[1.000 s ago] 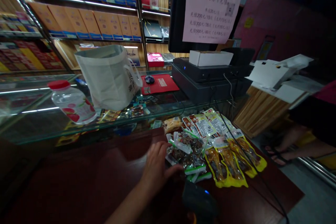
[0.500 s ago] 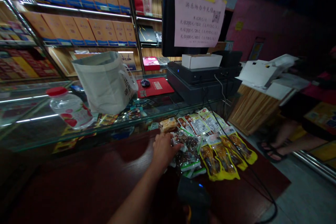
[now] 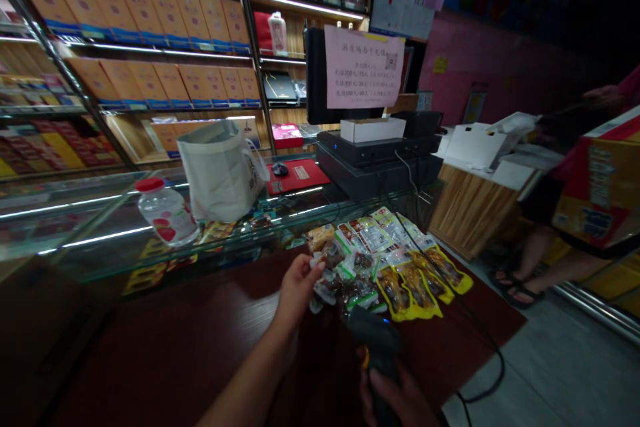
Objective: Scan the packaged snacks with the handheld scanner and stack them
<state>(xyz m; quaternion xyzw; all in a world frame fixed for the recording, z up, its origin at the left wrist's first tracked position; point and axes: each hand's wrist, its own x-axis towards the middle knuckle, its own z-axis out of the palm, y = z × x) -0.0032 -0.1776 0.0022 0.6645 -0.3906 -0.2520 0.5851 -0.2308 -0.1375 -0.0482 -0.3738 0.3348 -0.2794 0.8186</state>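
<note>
My left hand (image 3: 297,282) is closed on a clear snack packet (image 3: 327,260) with a green edge, lifted a little off the dark red counter (image 3: 200,333). Just right of it lies a pile of similar packets (image 3: 356,280). Beyond that lie yellow-edged packets (image 3: 415,277) and white-labelled packets (image 3: 373,233). My right hand (image 3: 395,397), at the bottom edge, grips a black barcode scanner (image 3: 375,340) with a small blue light. The scanner points toward the packets, and its cable (image 3: 480,373) trails to the right.
A glass display case (image 3: 100,240) behind the counter carries a red-capped bottle (image 3: 165,213) and a white cloth bag (image 3: 220,170). A black register unit (image 3: 375,153) and monitor stand behind. Another person's legs in sandals (image 3: 520,280) are at right beside a cardboard box (image 3: 605,180).
My left hand has closed on a packet and raised it from the pile. The scanner and my right hand have come up into view. The camera has tilted up, and the person at right now carries a box.
</note>
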